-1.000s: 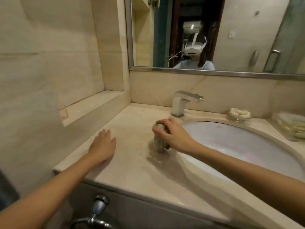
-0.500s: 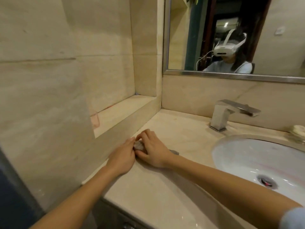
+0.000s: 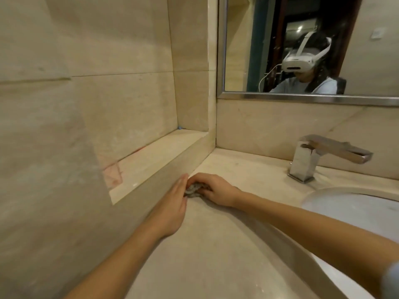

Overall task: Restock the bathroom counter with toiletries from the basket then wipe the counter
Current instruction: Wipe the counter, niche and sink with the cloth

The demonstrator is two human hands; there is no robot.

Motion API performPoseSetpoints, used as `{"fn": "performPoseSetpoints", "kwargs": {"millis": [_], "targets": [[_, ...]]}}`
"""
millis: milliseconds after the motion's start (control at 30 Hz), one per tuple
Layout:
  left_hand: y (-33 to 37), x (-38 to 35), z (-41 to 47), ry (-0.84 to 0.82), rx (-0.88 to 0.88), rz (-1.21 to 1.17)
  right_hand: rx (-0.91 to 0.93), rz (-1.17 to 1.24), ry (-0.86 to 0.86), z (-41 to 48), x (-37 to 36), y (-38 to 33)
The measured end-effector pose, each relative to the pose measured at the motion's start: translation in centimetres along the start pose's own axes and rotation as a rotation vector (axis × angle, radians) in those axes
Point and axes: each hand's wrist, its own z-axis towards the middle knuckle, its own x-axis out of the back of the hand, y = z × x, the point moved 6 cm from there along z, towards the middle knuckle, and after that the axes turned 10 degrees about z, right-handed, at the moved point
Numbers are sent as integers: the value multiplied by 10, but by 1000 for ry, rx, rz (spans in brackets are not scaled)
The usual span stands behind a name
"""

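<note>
Nearest you, lower centre of the frame, the desk (image 3: 216, 255) runs bare and pale between your two forearms. Mid-frame, your left hand (image 3: 172, 210) lies flat-edged with its fingers straight and together, touching the side of the cloth (image 3: 194, 189). Your right hand (image 3: 216, 190) sits on top of it, fingers curled down and clamped over the wad. The cloth is a small grey, mottled, bunched-up lump, mostly hidden under your fingers, pressed on the desk right at the foot of the raised ledge (image 3: 155, 160). That reads as the wiping stage, working the left corner. No basket or toiletries show here, so you can't confirm the restock from this. Ground by the tap (image 3: 313, 160) and basin (image 3: 356, 208) at right looks left to cover. Beyond, the mirror (image 3: 237, 50).
</note>
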Motion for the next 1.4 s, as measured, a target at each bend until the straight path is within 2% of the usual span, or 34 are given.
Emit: {"fn": "performPoseSetpoints", "kwargs": {"millis": [200,400,700,800,1000,1067,1133,1200,1267,1333,1400], "targets": [[18,-20,68,-39,-55,57,-104,-85,104,43,42,78],[13,-34,85,-99,-101,148,-279,-195,219,63,90,144],[17,-31,83,-103,-91,169,-535,-415,404,23,118,161],[17,-32,83,-120,-91,177,-634,-602,383,-5,128,151],[19,-32,82,-151,-101,214,-908,-892,209,-58,149,122],[22,-31,81,-151,-102,216,-963,-812,211,-65,150,111],[22,-29,80,-150,-99,208,-963,-543,327,-66,154,99],[22,-28,79,-154,-111,184,-884,-286,478,-62,154,80],[20,-28,79,-125,-96,140,-764,-179,532,-40,142,56],[17,-26,78,-92,-49,75,-720,-111,425,-11,114,40],[13,-24,77,-55,-1,-7,-684,-211,292,15,88,39]]}}
